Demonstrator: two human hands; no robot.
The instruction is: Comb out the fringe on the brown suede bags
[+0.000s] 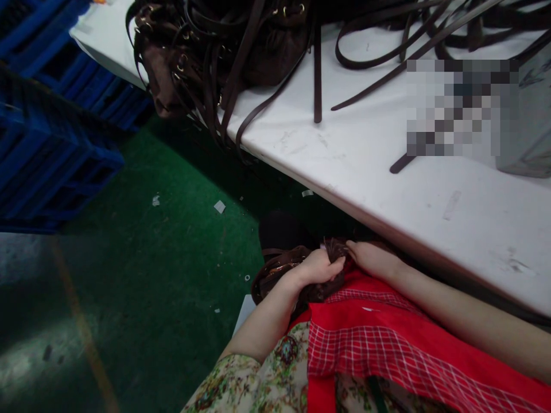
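Observation:
A dark brown bag (267, 281) rests on my lap against the red apron, below the table's edge. My left hand (321, 267) is closed around a bunched, pleated part of it, with the thumb on top. Close beside it, the fingers of my right hand (365, 256) are pressed together on the right side of that same gathered brown material. Part of the bag lies hidden under my left hand and forearm, so its full shape does not show.
The white table (297, 155) runs diagonally along my right. On it lie a pile of brown bags (275, 51), several dark straps (317, 80) and a grey translucent container (525, 126). Blue pallets (47, 166) are stacked at left. Scraps dot the green floor (172, 252).

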